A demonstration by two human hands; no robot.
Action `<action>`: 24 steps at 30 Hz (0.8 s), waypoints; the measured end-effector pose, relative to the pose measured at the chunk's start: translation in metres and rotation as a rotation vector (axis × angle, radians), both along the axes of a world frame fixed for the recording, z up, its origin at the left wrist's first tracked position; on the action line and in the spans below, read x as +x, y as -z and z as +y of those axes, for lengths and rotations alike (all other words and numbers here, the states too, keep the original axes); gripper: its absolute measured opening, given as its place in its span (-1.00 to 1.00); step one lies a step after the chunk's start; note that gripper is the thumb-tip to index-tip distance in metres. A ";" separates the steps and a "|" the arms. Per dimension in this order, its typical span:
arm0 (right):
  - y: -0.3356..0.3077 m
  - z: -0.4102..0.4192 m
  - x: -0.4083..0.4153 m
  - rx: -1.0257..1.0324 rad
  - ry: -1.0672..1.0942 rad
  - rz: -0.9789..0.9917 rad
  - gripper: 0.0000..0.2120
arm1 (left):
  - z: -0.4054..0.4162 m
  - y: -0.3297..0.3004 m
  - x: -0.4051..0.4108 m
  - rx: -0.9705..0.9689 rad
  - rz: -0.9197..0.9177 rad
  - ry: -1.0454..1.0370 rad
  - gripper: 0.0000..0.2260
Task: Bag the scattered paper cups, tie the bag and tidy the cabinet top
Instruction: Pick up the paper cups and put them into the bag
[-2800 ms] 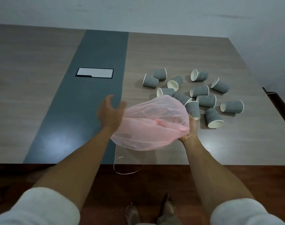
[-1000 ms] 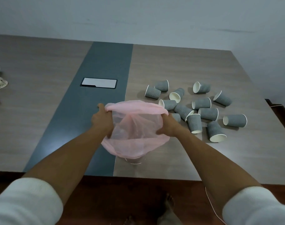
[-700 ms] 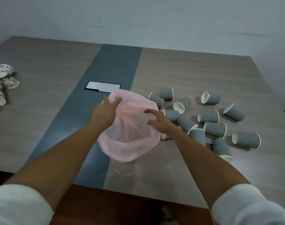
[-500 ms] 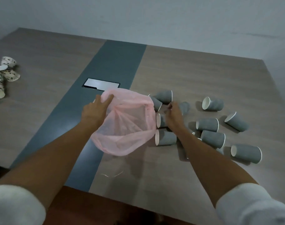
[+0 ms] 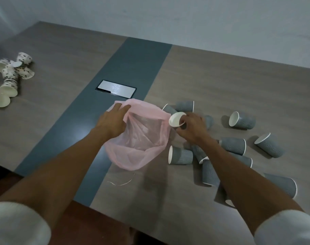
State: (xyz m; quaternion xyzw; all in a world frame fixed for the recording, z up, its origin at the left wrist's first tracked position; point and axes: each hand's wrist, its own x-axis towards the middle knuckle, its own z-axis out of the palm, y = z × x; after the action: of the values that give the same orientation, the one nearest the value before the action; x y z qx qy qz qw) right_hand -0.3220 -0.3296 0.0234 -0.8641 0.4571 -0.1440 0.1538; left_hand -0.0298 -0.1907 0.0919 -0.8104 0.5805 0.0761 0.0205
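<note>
Where the pale, bare wall met its far edge, the tabletop spread out in grey-brown wood-grain laminate, split by a broad matte slate-blue band running from the far edge to the near one. A flat rectangular plate, glossy and light, sat flush in that band. Below the near edge showed reddish-brown floor.

The pink bag lay across the seam between band and wood, thin and translucent (the surface showed faintly through it), its film wrinkled and its mouth gaping toward the right. The left hand pinched the far-left rim of that mouth, fingers closed on the plastic. The right hand gripped one grey cup with curled fingers, its round white inside facing the bag's opening and just beside the rim. The other grey cups, tapered paper cones with a wavy ribbed skin and white lips, lay tipped on their sides over the right half of the tabletop, some touching, some apart, several partly hidden under the right forearm. A thin pale string curled on the wood near the bag's bottom. Near the left edge lay a separate cluster of white speckled cups, also toppled. Both forearms were bare up to thick white sleeves.
</note>
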 end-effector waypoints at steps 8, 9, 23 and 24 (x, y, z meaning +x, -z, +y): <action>-0.002 0.063 0.054 0.472 -0.038 -0.360 -0.90 | -0.008 0.001 0.002 -0.031 0.164 -0.018 -0.44; 0.005 0.065 0.054 0.507 -0.058 -0.312 -0.89 | -0.008 0.003 0.003 -0.028 0.165 -0.016 -0.45; 0.013 0.048 -0.001 0.395 -0.394 0.494 -0.72 | -0.011 0.012 0.004 -0.064 0.212 0.020 -0.50; 0.006 0.045 -0.001 0.411 -0.378 0.443 -0.77 | -0.011 0.011 0.005 -0.071 0.211 0.027 -0.52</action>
State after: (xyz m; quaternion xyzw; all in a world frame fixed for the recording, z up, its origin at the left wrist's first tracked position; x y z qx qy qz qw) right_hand -0.3225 -0.2845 0.0174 -0.8948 0.3307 0.1727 0.2454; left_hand -0.0247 -0.2020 0.0809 -0.7903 0.5926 0.1399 -0.0685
